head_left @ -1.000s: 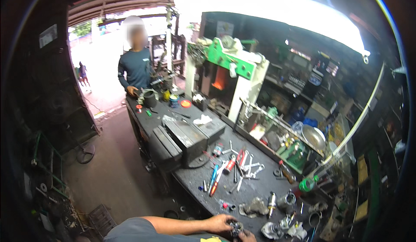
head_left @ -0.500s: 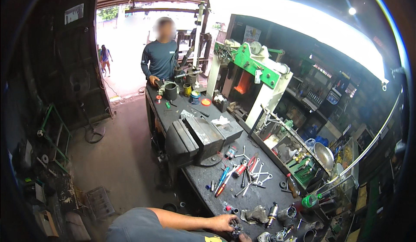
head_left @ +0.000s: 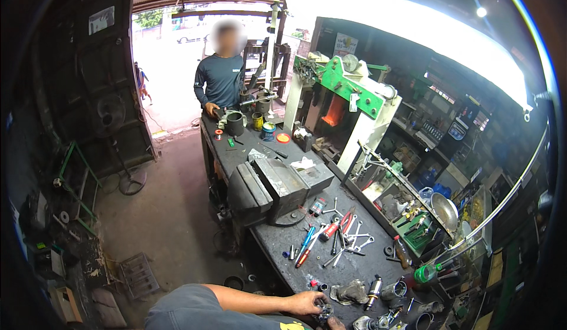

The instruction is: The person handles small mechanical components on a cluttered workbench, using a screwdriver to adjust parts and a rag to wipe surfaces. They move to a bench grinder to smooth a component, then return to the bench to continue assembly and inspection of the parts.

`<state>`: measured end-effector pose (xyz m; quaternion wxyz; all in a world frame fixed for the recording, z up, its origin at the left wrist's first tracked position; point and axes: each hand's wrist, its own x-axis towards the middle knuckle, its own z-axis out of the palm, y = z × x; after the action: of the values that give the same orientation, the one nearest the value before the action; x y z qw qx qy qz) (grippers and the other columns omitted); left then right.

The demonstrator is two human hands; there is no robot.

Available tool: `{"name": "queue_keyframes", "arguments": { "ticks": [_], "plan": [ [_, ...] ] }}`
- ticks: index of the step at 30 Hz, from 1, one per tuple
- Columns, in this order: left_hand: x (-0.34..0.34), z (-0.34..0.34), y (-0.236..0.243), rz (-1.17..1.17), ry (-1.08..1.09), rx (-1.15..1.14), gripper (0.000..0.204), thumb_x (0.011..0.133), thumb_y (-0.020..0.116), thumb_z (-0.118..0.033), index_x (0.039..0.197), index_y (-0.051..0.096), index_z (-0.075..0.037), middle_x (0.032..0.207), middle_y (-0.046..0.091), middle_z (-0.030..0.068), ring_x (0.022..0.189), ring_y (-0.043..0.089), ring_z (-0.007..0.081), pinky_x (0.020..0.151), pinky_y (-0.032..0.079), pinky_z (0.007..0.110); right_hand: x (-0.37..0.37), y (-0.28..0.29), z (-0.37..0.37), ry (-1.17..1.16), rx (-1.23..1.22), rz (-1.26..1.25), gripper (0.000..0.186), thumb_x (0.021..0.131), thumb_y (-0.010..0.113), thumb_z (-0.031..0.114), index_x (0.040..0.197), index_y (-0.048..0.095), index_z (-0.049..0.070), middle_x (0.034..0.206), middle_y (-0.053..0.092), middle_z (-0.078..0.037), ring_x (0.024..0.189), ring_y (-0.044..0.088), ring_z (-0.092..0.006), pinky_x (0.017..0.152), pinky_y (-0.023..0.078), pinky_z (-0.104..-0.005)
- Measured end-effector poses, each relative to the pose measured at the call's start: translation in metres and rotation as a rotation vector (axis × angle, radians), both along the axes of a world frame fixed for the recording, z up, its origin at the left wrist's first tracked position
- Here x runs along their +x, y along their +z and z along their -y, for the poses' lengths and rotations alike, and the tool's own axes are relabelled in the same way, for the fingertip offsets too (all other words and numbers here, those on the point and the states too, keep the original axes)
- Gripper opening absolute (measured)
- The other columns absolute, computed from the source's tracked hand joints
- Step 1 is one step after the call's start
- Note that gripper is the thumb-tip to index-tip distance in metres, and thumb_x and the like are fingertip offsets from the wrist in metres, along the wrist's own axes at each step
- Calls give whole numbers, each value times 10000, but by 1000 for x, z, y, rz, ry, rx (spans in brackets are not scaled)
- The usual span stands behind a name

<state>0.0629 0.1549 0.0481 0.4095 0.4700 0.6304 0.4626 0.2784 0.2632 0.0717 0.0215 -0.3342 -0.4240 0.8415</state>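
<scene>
At the lower edge, by the bench's near end, my left hand (head_left: 307, 303) is closed on a small dark metal part (head_left: 323, 314). Just a piece of my right hand (head_left: 335, 324) shows, against the other side of that part; its fingers are mostly out of the picture. The part's exact kind is too small and dark to make out. Right of my hands lie a crumpled grey rag (head_left: 349, 293), a silver cylindrical part (head_left: 374, 292) and a metal cup-shaped housing (head_left: 394, 290). A small dark socket-like piece (head_left: 322, 287) sits just beyond my left hand.
A large bench vise (head_left: 271, 189) stands mid-bench. Combination wrenches (head_left: 357, 243), red pliers (head_left: 347, 219) and a blue pen-shaped tool (head_left: 306, 237) lie nearer. A green press frame (head_left: 348, 85) rises behind. Another person (head_left: 218, 82) stands at the bench's far end.
The view has shifted slightly. My hands stay together at the dark metal part, with only a small movement of the fingers. The person at the far end remains there.
</scene>
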Motion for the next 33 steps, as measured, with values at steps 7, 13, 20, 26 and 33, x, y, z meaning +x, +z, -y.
{"name": "queue_keyframes", "arguments": {
  "ticks": [7, 13, 20, 26, 33],
  "plan": [
    [4, -3, -2, 27, -44, -50, 466, 932, 735, -225, 1332, 641, -4, 1159, 758, 172, 1059, 727, 238, 958, 558, 374, -2, 23, 6, -52, 1, 47, 250, 1002, 723, 264, 1165, 695, 76, 885, 675, -24, 695, 588, -142, 600, 464, -290],
    [9, 2, -8, 229, 39, -96, 434, 929, 762, -213, 1305, 665, -19, 1058, 765, 142, 964, 722, 188, 879, 574, 350, -1, 52, 11, -93, 380, 124, 309, 1007, 696, 212, 1256, 672, 31, 822, 663, 0, 656, 569, -110, 567, 455, -274],
    [-11, -3, -3, 26, 173, -6, 469, 914, 763, -235, 1316, 651, -21, 1026, 762, 159, 939, 720, 207, 849, 574, 381, 26, 156, -7, -825, 773, -386, 403, 1120, 451, 358, 1200, 604, -6, 664, 589, -53, 560, 574, -166, 559, 518, -315],
    [-7, -1, -12, 62, 216, -26, 482, 914, 756, -238, 1328, 635, -22, 1019, 750, 154, 944, 716, 221, 867, 570, 374, 46, 107, -64, -1090, -16, -65, 443, 1080, 488, 316, 670, 469, 150, 533, 416, 4, 491, 423, -156, 541, 420, -332],
    [-16, 15, -2, 133, 227, -145, 482, 908, 750, -225, 1335, 640, -30, 998, 759, 142, 910, 721, 203, 846, 567, 344, 19, 113, -46, -976, -162, -41, 365, 1069, 527, 313, 741, 498, 156, 572, 389, 27, 518, 378, -130, 507, 355, -290]
  ]
}}
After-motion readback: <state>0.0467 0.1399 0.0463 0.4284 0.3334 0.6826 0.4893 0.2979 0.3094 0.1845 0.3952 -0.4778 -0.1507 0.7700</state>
